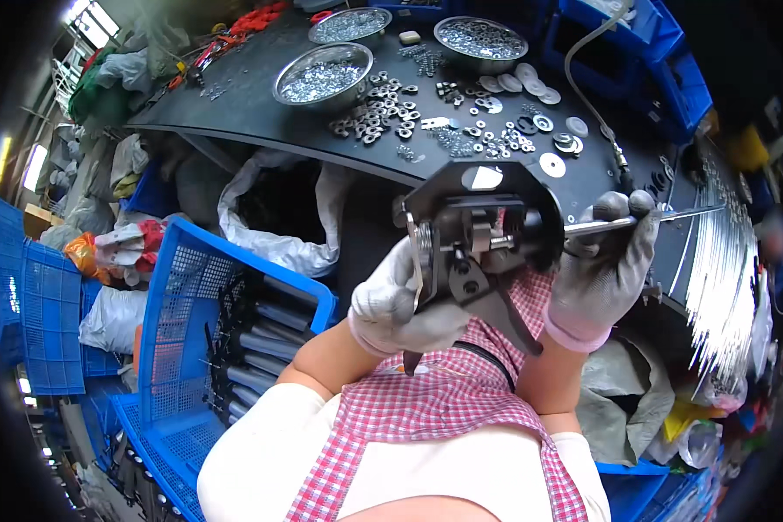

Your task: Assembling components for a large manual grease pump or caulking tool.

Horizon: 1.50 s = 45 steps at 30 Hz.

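My left hand (396,304), in a whitish-grey work glove, is closed round the near left side of a black caulking gun (474,261), held above my lap. Its trigger and handle point down towards me, and a small metal piece with a spring shows inside its frame. My right hand (596,278), gloved the same way, grips a thin metal rod (692,213). The rod runs out to the right past my fingers, and its left end reaches the gun's right side. Whether that end sits inside the frame I cannot make out.
On the dark workbench (235,104) ahead stand metal bowls (324,74) of small parts, with loose nuts (383,109), springs and washers (552,164). Many thin rods (722,261) lie at the right. A blue crate (170,322) of dark tube-like parts is at my left, blue bins (679,78) far right.
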Available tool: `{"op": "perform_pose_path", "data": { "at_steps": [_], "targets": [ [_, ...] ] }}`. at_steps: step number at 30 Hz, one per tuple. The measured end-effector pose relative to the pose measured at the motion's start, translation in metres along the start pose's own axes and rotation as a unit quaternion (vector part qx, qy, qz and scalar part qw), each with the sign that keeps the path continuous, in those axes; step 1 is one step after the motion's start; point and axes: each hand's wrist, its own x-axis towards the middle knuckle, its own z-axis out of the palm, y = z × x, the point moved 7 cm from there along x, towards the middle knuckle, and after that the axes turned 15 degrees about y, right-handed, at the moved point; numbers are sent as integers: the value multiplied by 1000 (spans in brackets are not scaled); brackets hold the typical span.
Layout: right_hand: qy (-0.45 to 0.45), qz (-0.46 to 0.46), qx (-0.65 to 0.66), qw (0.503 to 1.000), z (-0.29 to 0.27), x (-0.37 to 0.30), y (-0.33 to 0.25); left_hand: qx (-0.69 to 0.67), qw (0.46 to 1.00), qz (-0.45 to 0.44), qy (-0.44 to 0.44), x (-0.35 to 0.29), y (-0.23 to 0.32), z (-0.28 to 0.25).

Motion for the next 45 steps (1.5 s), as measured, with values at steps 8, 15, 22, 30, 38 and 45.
{"op": "perform_pose_path", "data": {
  "at_steps": [8, 15, 22, 30, 38, 45],
  "targets": [
    [-13, -9, -10, 1000, -5, -3, 4, 51, 989, 48, -128, 8, -2, 4],
    [48, -12, -30, 998, -24, -3, 3, -153, 964, -111, -189, 12, -1, 27],
    [76, 79, -73, 991, -47, 12, 11, 54, 998, -43, 7, 9, -4, 12],
    [80, 81, -25, 993, -54, 4, 11, 164, 982, -19, 94, 8, 5, 1],
    [5, -2, -58, 998, -51, -9, 2, 121, 989, -24, 79, 5, 0, 8],
    [53, 9, -1, 999, -54, -21, 13, 155, 986, -18, 64, 4, 8, 9]
  ]
}}
